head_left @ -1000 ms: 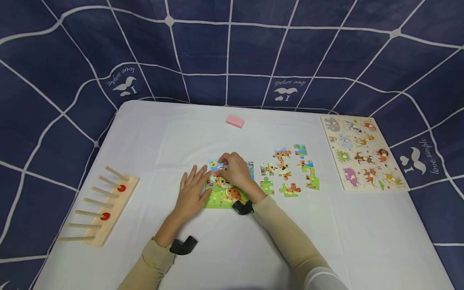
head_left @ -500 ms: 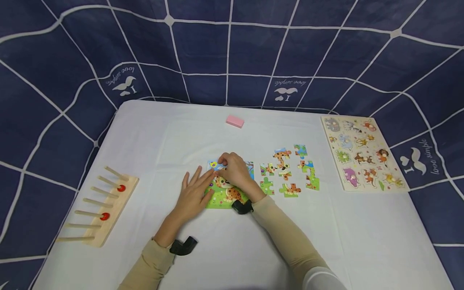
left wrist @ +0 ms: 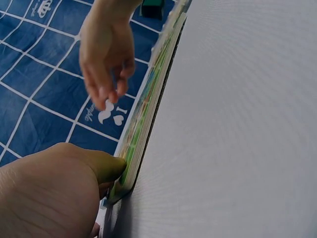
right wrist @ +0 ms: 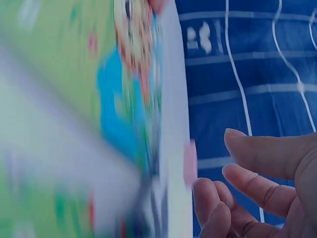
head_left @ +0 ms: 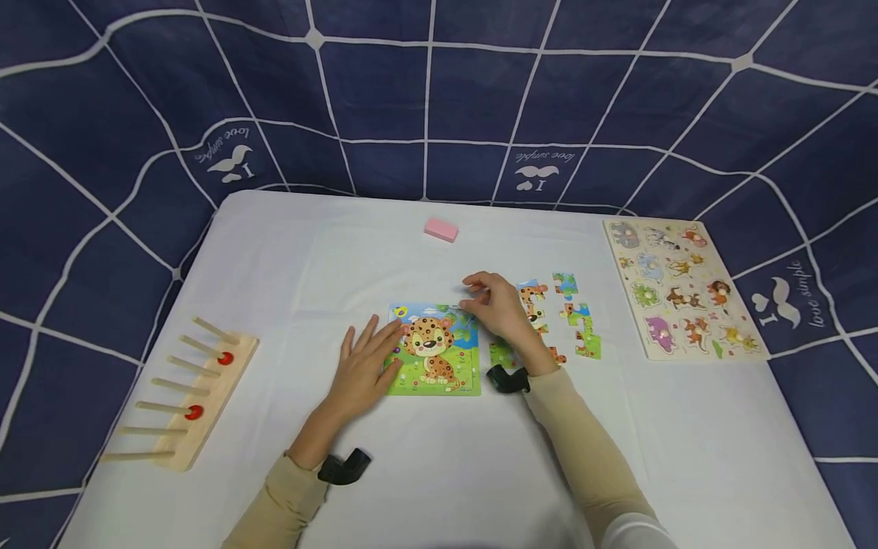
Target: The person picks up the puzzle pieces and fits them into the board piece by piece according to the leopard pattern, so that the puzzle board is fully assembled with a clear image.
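A square jigsaw board [head_left: 405,387] with a leopard picture lies on the white table. My left hand [head_left: 366,374] rests along its left side, fingers stretched out over the edge. In the left wrist view the thumb [left wrist: 111,167] touches the board's edge. My right hand [head_left: 506,311] is raised near the board's upper right corner, fingers loosely bent. The right wrist view shows its thumb [right wrist: 262,151] and fingertips apart with nothing between them. Loose jigsaw pieces [head_left: 588,345] lie to the right of the board, some hidden behind the right hand and wrist.
A wooden rack [head_left: 218,396] with several pegs and red beads stands at the left. Toward the back lies a pink block [head_left: 441,229]. A wooden animal knob puzzle [head_left: 638,305] is at the right. Blue grid cloth [head_left: 384,91] hangs behind the table.
My right hand has left the leopard picture and shifted right toward the loose pieces, uncovering the leopard's head. The left hand stays at the board's left side.
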A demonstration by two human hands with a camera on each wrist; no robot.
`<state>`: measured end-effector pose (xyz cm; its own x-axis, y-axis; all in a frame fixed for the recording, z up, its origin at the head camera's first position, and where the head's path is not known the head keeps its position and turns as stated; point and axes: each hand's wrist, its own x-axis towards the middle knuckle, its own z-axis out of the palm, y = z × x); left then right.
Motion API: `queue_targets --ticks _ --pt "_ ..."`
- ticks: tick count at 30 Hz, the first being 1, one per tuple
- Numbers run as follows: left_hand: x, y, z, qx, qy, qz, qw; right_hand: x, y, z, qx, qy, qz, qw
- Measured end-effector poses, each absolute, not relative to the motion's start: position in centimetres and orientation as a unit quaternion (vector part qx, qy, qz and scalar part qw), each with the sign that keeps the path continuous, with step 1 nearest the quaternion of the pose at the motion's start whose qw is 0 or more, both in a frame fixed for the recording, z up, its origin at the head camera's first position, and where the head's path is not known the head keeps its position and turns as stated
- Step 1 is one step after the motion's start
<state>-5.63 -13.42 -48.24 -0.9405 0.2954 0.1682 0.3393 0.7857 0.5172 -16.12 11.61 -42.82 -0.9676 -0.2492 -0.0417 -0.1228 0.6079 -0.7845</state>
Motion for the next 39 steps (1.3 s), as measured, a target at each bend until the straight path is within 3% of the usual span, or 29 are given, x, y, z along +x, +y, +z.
queue_targets --ticks 16,39 --pt "-5.5 -13.7 -48.1 -0.155 -0.946 -0.283 0.034 -18.3 22.7 -41.9 -0.004 0.914 -0.402 0.058" --pt "-5.5 -13.5 -48.2 -0.158 -0.942 -0.293 0.04 -19.4 23.2 -43.4 -0.002 0.921 -0.381 0.086"
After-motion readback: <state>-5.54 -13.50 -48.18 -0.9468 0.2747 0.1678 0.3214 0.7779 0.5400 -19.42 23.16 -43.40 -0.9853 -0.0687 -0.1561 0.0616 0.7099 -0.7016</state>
